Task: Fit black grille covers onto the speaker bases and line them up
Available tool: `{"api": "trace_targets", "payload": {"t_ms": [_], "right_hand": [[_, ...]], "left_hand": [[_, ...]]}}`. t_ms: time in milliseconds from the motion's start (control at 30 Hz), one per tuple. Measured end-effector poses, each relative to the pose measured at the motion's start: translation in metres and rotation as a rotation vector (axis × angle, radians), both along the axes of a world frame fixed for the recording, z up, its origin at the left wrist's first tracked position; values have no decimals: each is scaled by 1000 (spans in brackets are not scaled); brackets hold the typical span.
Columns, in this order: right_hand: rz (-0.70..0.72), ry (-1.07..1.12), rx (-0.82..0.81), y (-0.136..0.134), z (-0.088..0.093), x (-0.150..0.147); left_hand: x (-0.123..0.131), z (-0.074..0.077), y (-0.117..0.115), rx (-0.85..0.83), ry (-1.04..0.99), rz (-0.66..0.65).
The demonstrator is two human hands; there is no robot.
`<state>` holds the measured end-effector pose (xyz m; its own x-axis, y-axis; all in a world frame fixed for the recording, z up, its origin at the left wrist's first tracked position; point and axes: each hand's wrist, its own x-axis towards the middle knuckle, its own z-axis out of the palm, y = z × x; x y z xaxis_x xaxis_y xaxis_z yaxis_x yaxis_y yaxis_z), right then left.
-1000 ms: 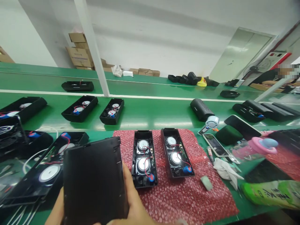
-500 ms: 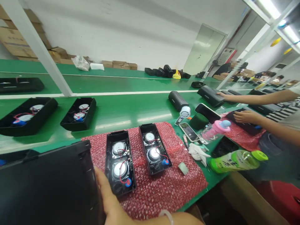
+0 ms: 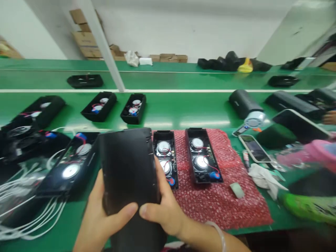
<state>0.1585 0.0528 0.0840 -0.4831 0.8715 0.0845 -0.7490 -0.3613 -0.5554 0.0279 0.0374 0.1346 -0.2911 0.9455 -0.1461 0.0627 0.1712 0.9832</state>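
A black speaker housing [image 3: 128, 164] is gripped between my two hands, its smooth face turned towards me. My left hand [image 3: 102, 210] wraps its left edge and my right hand [image 3: 168, 203] its right edge, thumb tips almost meeting on the lower face. Just beyond lies an open speaker case [image 3: 174, 157] with two round drivers, partly hidden behind the housing and my right hand. A second open speaker case [image 3: 203, 155] rests right of it; both are on red bubble wrap [image 3: 217, 206]. Left of my hands stands another open case [image 3: 72, 164] with drivers and a blue-capped wire.
White cables [image 3: 49, 217] tangle at the lower left. More open cases [image 3: 99, 106] line the green bench [image 3: 178, 108]. On the right are a handheld fan [image 3: 253, 120], a phone [image 3: 254, 148], a white tissue [image 3: 265, 178] and a green bottle [image 3: 309, 208]. A co-worker's hand [image 3: 329, 118] shows at the right edge.
My view has swung left. The housing has moved from the lower left to the centre in front of me and now both hands show on it. More cases and cables have come into view.
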Motion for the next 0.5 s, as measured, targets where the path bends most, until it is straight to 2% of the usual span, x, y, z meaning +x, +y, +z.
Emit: {"api": "trace_targets", "payload": {"t_ms": [200,333,367,433,467,500], "right_hand": [[38,0,-53,-11,-4,-1],[43,-67,40,-9,3,0],[60,-158,103,-7,8,5],[77,-474,299,1,20,24],[22,-672,406,6,25,38],[-97,-875,492,12,29,54]], "left_hand": [[10,-1,-1,61,-17,55],[9,4,-7,50,-45,42],[6,6,-9,29,-67,43],[-3,4,-11,-18,-99,44],[-8,0,-10,-28,-95,44],[-13,-7,-6,-25,-82,44]]}}
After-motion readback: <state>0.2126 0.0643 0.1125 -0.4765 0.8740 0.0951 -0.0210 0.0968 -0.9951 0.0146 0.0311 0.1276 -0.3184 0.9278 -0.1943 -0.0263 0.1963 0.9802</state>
